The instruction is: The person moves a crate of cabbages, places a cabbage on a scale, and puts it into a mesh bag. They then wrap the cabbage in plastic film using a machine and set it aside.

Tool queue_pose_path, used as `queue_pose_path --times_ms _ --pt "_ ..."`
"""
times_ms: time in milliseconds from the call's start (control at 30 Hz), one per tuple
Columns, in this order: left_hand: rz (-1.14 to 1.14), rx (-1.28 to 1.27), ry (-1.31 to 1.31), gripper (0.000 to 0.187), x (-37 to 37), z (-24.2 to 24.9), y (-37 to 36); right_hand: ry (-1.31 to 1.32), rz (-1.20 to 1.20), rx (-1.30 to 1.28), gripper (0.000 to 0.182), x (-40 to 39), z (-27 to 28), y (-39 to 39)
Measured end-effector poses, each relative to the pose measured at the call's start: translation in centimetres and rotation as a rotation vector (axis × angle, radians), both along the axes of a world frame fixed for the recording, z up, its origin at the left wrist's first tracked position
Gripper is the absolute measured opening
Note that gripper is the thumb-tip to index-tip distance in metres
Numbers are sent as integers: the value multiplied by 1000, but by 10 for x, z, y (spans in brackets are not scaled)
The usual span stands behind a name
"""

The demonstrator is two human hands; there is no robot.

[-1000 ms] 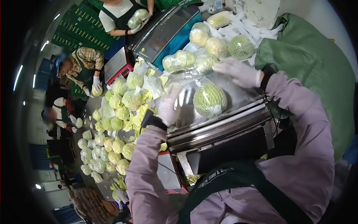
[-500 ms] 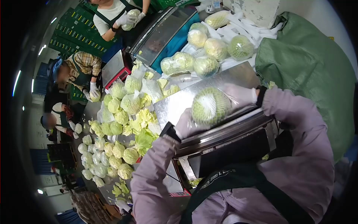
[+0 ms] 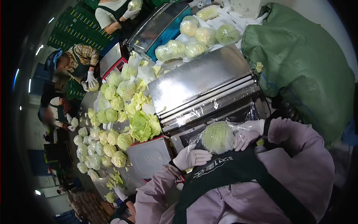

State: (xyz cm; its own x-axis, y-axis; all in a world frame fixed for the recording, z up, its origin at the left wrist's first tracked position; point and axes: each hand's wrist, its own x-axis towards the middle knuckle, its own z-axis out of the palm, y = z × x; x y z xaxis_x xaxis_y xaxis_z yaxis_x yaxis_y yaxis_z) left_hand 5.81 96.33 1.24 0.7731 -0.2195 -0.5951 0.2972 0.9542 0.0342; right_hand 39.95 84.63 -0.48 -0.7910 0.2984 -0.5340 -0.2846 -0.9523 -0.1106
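A netted cabbage (image 3: 218,137) lies close against the apron, under clear film (image 3: 238,126) that stretches up to the rollers of the metal wrapping machine (image 3: 201,80). Beside it on the left, my left hand (image 3: 192,158), in a white glove, has its fingers stretched out near the film's edge. On the other side my right hand (image 3: 248,135), gloved too, rests against the film and the cabbage with its fingers spread downward. Whether either hand pinches the film is not visible; both look flat.
Loose and netted cabbages (image 3: 126,89) heap at the left, with bagged ones (image 3: 95,149) below. A scale (image 3: 149,156) stands left of the machine. Wrapped cabbages (image 3: 205,36) lie behind it. A green sack (image 3: 298,67) is at the right. Co-workers (image 3: 84,59) stand at far left.
Both hands and the cabbage have moved from above the metal plate down toward my body. Film now covers the cabbage, and my fingers have straightened. The view has shifted somewhat.
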Motion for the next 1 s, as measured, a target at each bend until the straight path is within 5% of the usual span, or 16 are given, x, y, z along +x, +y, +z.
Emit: queue_pose_path --times_ms 100,167,200,267,400,500,533,667,700,733,767,800,867,900,967,1000 --pt "201 -23 -104 73 -17 21 -20 -151 -198 117 59 5 9 -35" --pt "298 282 114 70 -24 27 -37 -274 -375 68 58 7 20 -50" --pt "174 657 159 58 -28 21 -45 -262 -468 56 50 6 26 -57" --pt "236 951 235 46 -27 14 -59 -781 -359 543 33 -10 51 -68" --pt "600 875 452 37 -25 10 -59 -1105 -719 665 19 -20 66 -74" --pt "696 665 511 33 -44 -2 -57 -922 -873 329 19 -4 32 -93" --pt "694 659 517 33 -53 -16 -60 -986 -776 437 18 -3 15 -105" --pt "242 345 583 13 -59 -62 -79 -954 -395 44 14 -25 -50 -118" --pt "137 380 476 11 -57 -84 -82 -999 -316 137 16 -41 -66 -112" --pt "35 412 366 11 -55 -115 -85 -1155 11 452 21 -56 -93 -104" --pt "-159 637 321 15 -45 -147 -86 -1095 449 745 21 -69 -106 -85" --pt "-354 860 269 20 -31 -167 -88 -1018 364 743 17 -88 -120 -74" --pt "265 459 -81 27 -6 -164 -105 -824 129 638 17 -118 -123 -59" --pt "275 462 -78 27 1 -158 -112 -640 -74 455 17 -130 -111 -51" --pt "259 1410 -60 24 14 -135 -113 -273 -398 130 19 -150 -78 -41" --pt "272 1412 -51 24 17 -117 -107 -143 -486 22 21 -154 -61 -41"
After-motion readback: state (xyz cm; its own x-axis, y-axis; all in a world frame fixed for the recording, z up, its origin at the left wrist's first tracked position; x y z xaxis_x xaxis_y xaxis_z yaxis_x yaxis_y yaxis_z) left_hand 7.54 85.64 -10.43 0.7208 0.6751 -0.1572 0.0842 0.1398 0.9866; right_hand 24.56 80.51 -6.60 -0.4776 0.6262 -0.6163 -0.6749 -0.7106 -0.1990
